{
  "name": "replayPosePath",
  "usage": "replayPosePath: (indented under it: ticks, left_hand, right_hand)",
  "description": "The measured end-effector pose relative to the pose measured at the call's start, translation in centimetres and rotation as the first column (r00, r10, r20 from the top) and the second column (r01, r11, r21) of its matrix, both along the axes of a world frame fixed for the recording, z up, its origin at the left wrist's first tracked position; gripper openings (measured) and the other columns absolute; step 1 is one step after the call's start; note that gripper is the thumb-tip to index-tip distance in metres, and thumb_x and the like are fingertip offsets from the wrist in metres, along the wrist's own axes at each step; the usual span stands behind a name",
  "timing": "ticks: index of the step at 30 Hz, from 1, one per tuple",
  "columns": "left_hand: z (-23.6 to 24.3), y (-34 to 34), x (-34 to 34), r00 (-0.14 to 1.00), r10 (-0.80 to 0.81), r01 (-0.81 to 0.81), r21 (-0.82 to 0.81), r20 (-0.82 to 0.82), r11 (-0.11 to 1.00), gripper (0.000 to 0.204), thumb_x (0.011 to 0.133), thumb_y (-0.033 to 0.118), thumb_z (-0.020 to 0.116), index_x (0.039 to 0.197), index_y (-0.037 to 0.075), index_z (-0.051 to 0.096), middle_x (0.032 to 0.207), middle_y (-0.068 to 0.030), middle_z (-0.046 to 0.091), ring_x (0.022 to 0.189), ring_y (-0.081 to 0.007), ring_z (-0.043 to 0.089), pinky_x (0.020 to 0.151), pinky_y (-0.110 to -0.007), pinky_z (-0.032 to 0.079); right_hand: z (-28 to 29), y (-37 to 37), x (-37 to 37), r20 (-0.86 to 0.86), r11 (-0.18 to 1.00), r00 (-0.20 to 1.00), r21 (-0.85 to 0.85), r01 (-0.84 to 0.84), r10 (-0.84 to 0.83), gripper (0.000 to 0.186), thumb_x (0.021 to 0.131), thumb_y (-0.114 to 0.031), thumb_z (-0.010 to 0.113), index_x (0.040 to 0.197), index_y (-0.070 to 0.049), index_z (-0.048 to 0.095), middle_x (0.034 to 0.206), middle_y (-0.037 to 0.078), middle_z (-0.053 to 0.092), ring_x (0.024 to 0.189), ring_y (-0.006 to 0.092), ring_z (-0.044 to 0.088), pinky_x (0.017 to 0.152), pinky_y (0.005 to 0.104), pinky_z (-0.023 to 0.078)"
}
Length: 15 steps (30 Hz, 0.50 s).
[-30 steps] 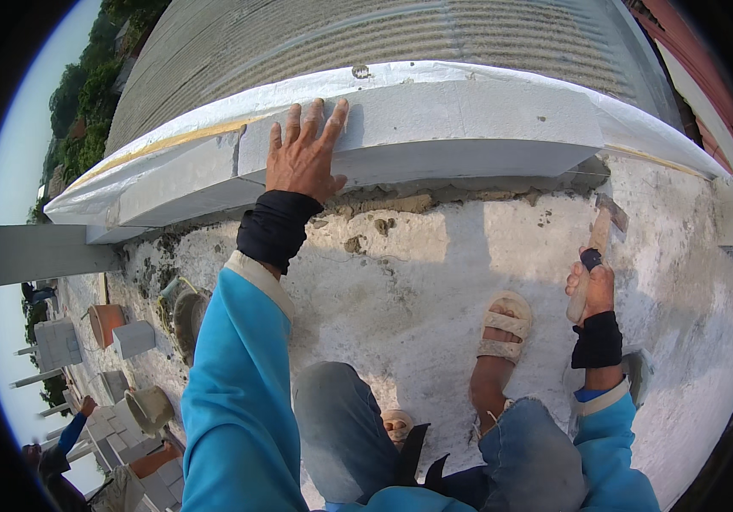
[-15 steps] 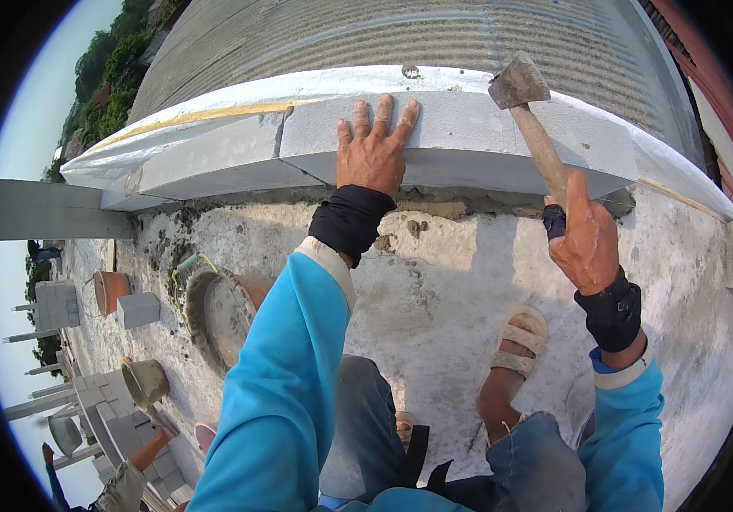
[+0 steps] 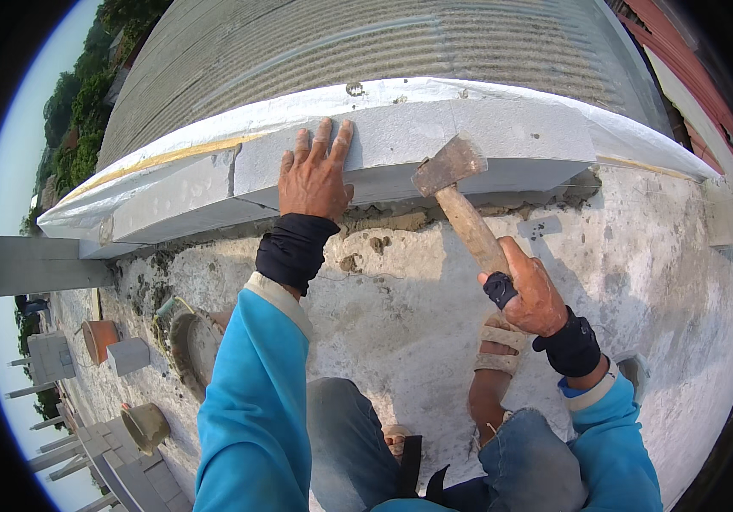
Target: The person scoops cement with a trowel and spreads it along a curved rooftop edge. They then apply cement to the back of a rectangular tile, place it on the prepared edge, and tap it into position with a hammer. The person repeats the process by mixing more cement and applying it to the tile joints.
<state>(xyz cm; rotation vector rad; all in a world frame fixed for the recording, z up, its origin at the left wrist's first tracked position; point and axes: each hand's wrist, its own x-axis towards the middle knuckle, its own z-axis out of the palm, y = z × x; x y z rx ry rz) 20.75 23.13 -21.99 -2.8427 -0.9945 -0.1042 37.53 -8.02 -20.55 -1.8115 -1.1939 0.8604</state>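
My left hand (image 3: 314, 177) lies on a long pale grey lightweight block (image 3: 511, 128), its fingers spread over the top edge and holding nothing. In my right hand (image 3: 534, 292) is the wooden handle of a hatchet (image 3: 469, 220). Its worn metal head overlaps the block's front face in view, to the right of my left hand; whether it touches is unclear. Left of this block, across a narrow joint, stands another grey block (image 3: 180, 196) in the same row. Rough mortar (image 3: 392, 221) shows along the row's foot.
Beyond the row runs white sheeting (image 3: 422, 88), then a corrugated roof (image 3: 324, 47). A round mortar tub (image 3: 194, 346), an orange bucket (image 3: 100, 339), a loose block (image 3: 128, 357) and a grey bucket (image 3: 145, 427) stand on the concrete floor (image 3: 366, 333) at left. A grey post (image 3: 29, 265) rises there.
My right hand has brought the hatchet down and left, from over the block's top to before its front face. My left hand stays flat on the block as the view shifts.
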Motion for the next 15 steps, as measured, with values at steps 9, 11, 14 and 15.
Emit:
replayPosePath:
  ticks: [9,11,14,15]
  left_hand:
    - [-0.1,1.6,-1.2,0.993,0.071,-0.06,0.114,-0.091,0.992,0.107,0.075,0.031,0.09,0.162,0.035,0.026,0.164,-0.0091,0.037,0.146,-0.0417,0.04,0.118,-0.056,0.039]
    - [-0.2,1.6,-1.2,0.993,0.077,-0.072,0.059,-0.086,0.996,0.107,0.075,0.03,0.09,0.161,0.035,0.027,0.164,-0.0093,0.037,0.146,-0.042,0.04,0.117,-0.056,0.04]
    - [0.0,1.5,-1.2,0.995,0.071,-0.067,0.059,-0.075,0.996,0.106,0.076,0.029,0.089,0.161,0.035,0.027,0.164,-0.0091,0.036,0.146,-0.0421,0.04,0.117,-0.056,0.04]
    - [0.0,1.5,-1.1,0.995,0.068,-0.06,0.101,-0.076,0.993,0.105,0.076,0.029,0.089,0.161,0.035,0.027,0.164,-0.0091,0.036,0.146,-0.0421,0.04,0.117,-0.056,0.04]
  right_hand:
    - [-4.4,-11.6,8.7,-0.627,0.676,0.352,-0.403,0.618,-0.695,0.03,0.096,-0.029,0.065,0.114,-0.008,0.053,0.073,0.003,0.057,0.05,0.0138,0.054,0.044,0.0293,0.046]
    - [-4.7,-11.1,13.5,-0.544,0.511,0.266,-0.369,0.776,-0.796,0.036,0.096,-0.029,0.065,0.122,-0.007,0.052,0.072,0.002,0.056,0.05,0.0132,0.053,0.042,0.0288,0.045]
    - [-5.5,-9.3,17.6,-0.66,0.484,0.25,-0.198,0.852,-0.709,0.033,0.099,-0.03,0.064,0.122,-0.01,0.052,0.071,0.0,0.055,0.05,0.0113,0.053,0.044,0.0264,0.046]
    - [-5.6,-9.1,18.0,-0.672,0.673,0.397,-0.208,0.71,-0.626,0.032,0.099,-0.031,0.065,0.12,-0.01,0.052,0.07,0.0,0.055,0.05,0.011,0.053,0.044,0.0263,0.047]
